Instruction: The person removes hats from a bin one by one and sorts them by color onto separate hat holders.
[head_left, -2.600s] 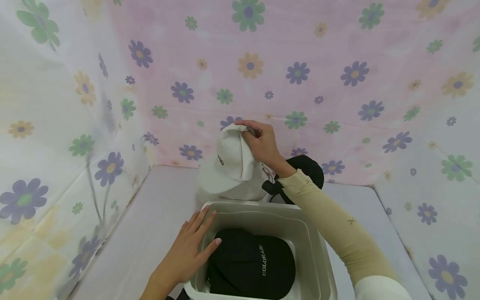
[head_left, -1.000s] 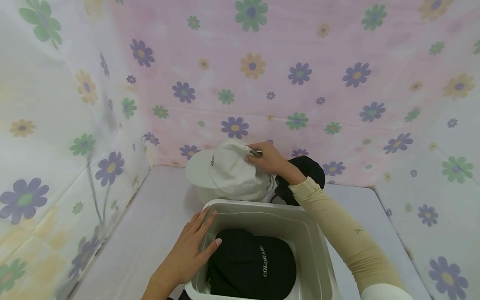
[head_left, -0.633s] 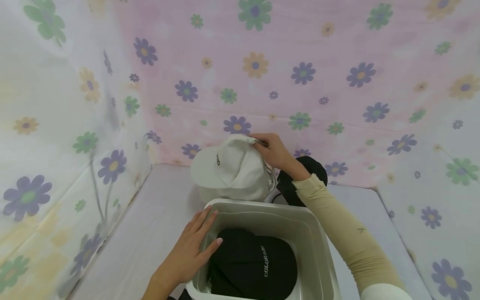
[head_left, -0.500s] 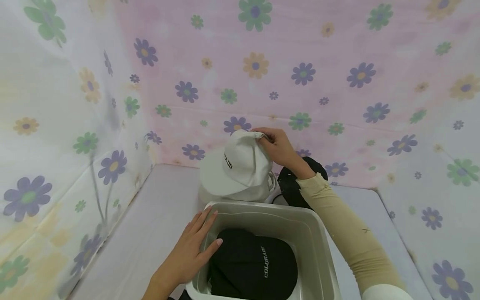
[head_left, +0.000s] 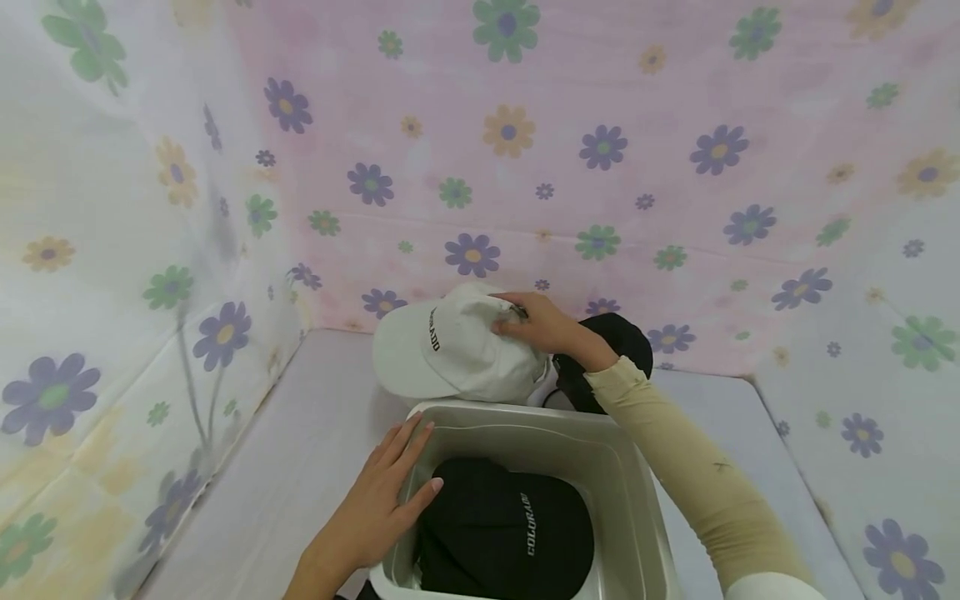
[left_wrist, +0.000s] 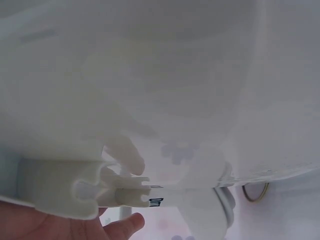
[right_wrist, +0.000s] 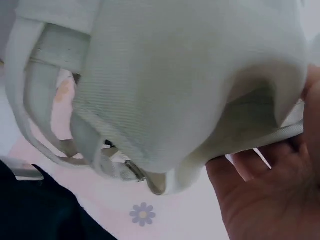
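Note:
My right hand (head_left: pixel 547 323) pinches the back edge of a white baseball cap (head_left: pixel 468 354), whose brim points left behind the bin. In the right wrist view, the fingers of the right hand (right_wrist: pixel 280 195) grip the fabric edge of the cap (right_wrist: pixel 165 75), near its back strap. My left hand (head_left: pixel 375 504) rests with extended fingers on the left rim of a pale plastic bin (head_left: pixel 525 411). Inside that bin lies a black baseball cap (head_left: pixel 495 525) with "COLORADO" lettering. The left wrist view mostly holds the bin's outer wall (left_wrist: pixel 175 75).
Another black cap (head_left: pixel 626 342) stands behind the right forearm, right of the white one. A pink flowered cloth (head_left: pixel 510 192) hangs at the back, with pale flowered cloth on both sides. The bin sits on a white surface (head_left: pixel 300 417).
The white cap was held up and tilted, came down, rose again, and is now lower with its brim swung left. The right hand kept its grip; left hand and bin stayed put.

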